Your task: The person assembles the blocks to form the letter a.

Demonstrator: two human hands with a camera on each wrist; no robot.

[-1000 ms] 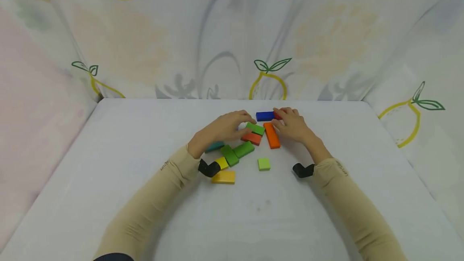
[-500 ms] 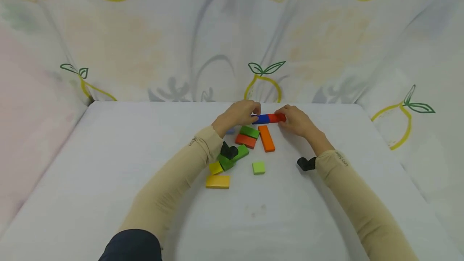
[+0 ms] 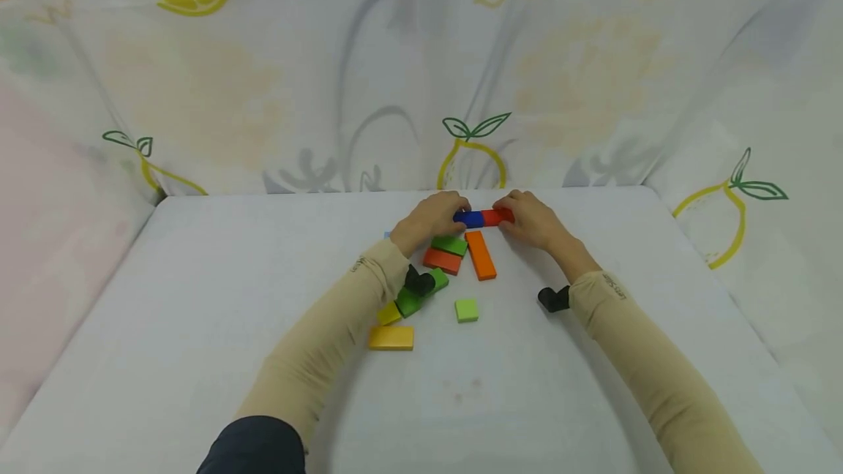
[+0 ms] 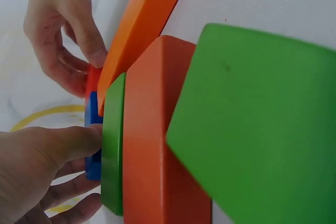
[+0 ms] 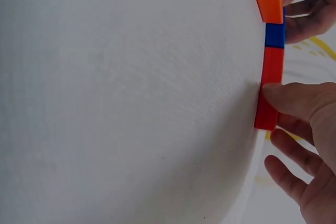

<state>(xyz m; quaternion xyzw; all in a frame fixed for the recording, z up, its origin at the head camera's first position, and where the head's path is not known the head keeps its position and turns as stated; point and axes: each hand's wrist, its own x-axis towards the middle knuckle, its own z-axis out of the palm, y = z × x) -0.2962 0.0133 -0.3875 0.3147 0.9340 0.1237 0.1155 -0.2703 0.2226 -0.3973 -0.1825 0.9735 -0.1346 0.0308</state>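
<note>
A blue block (image 3: pixel 470 219) and a red block (image 3: pixel 493 218) lie end to end near the table's back edge. My left hand (image 3: pixel 431 219) pinches the blue one at its left end, thumb on the near side and fingers behind. At the other end, my right hand (image 3: pixel 535 221) pinches the red one the same way; the right wrist view shows its thumb (image 5: pixel 289 98) on the near face. An orange block (image 3: pixel 481 256) stands just in front of the pair. To its left, a green block (image 3: pixel 450 245) and an orange-red block (image 3: pixel 442 261) lie side by side.
Nearer the person are two more green blocks (image 3: pixel 408 303), partly covered by the left wrist's black camera mount (image 3: pixel 418 281). Two yellow blocks (image 3: pixel 391 338) and a small lime block (image 3: pixel 466 310) lie in front. A printed cloth (image 3: pixel 276 93) hangs behind the table.
My left hand has moved from over the green and orange-red blocks back to the blue block. My right hand has taken hold of the red block. The camera view has shifted slightly.
</note>
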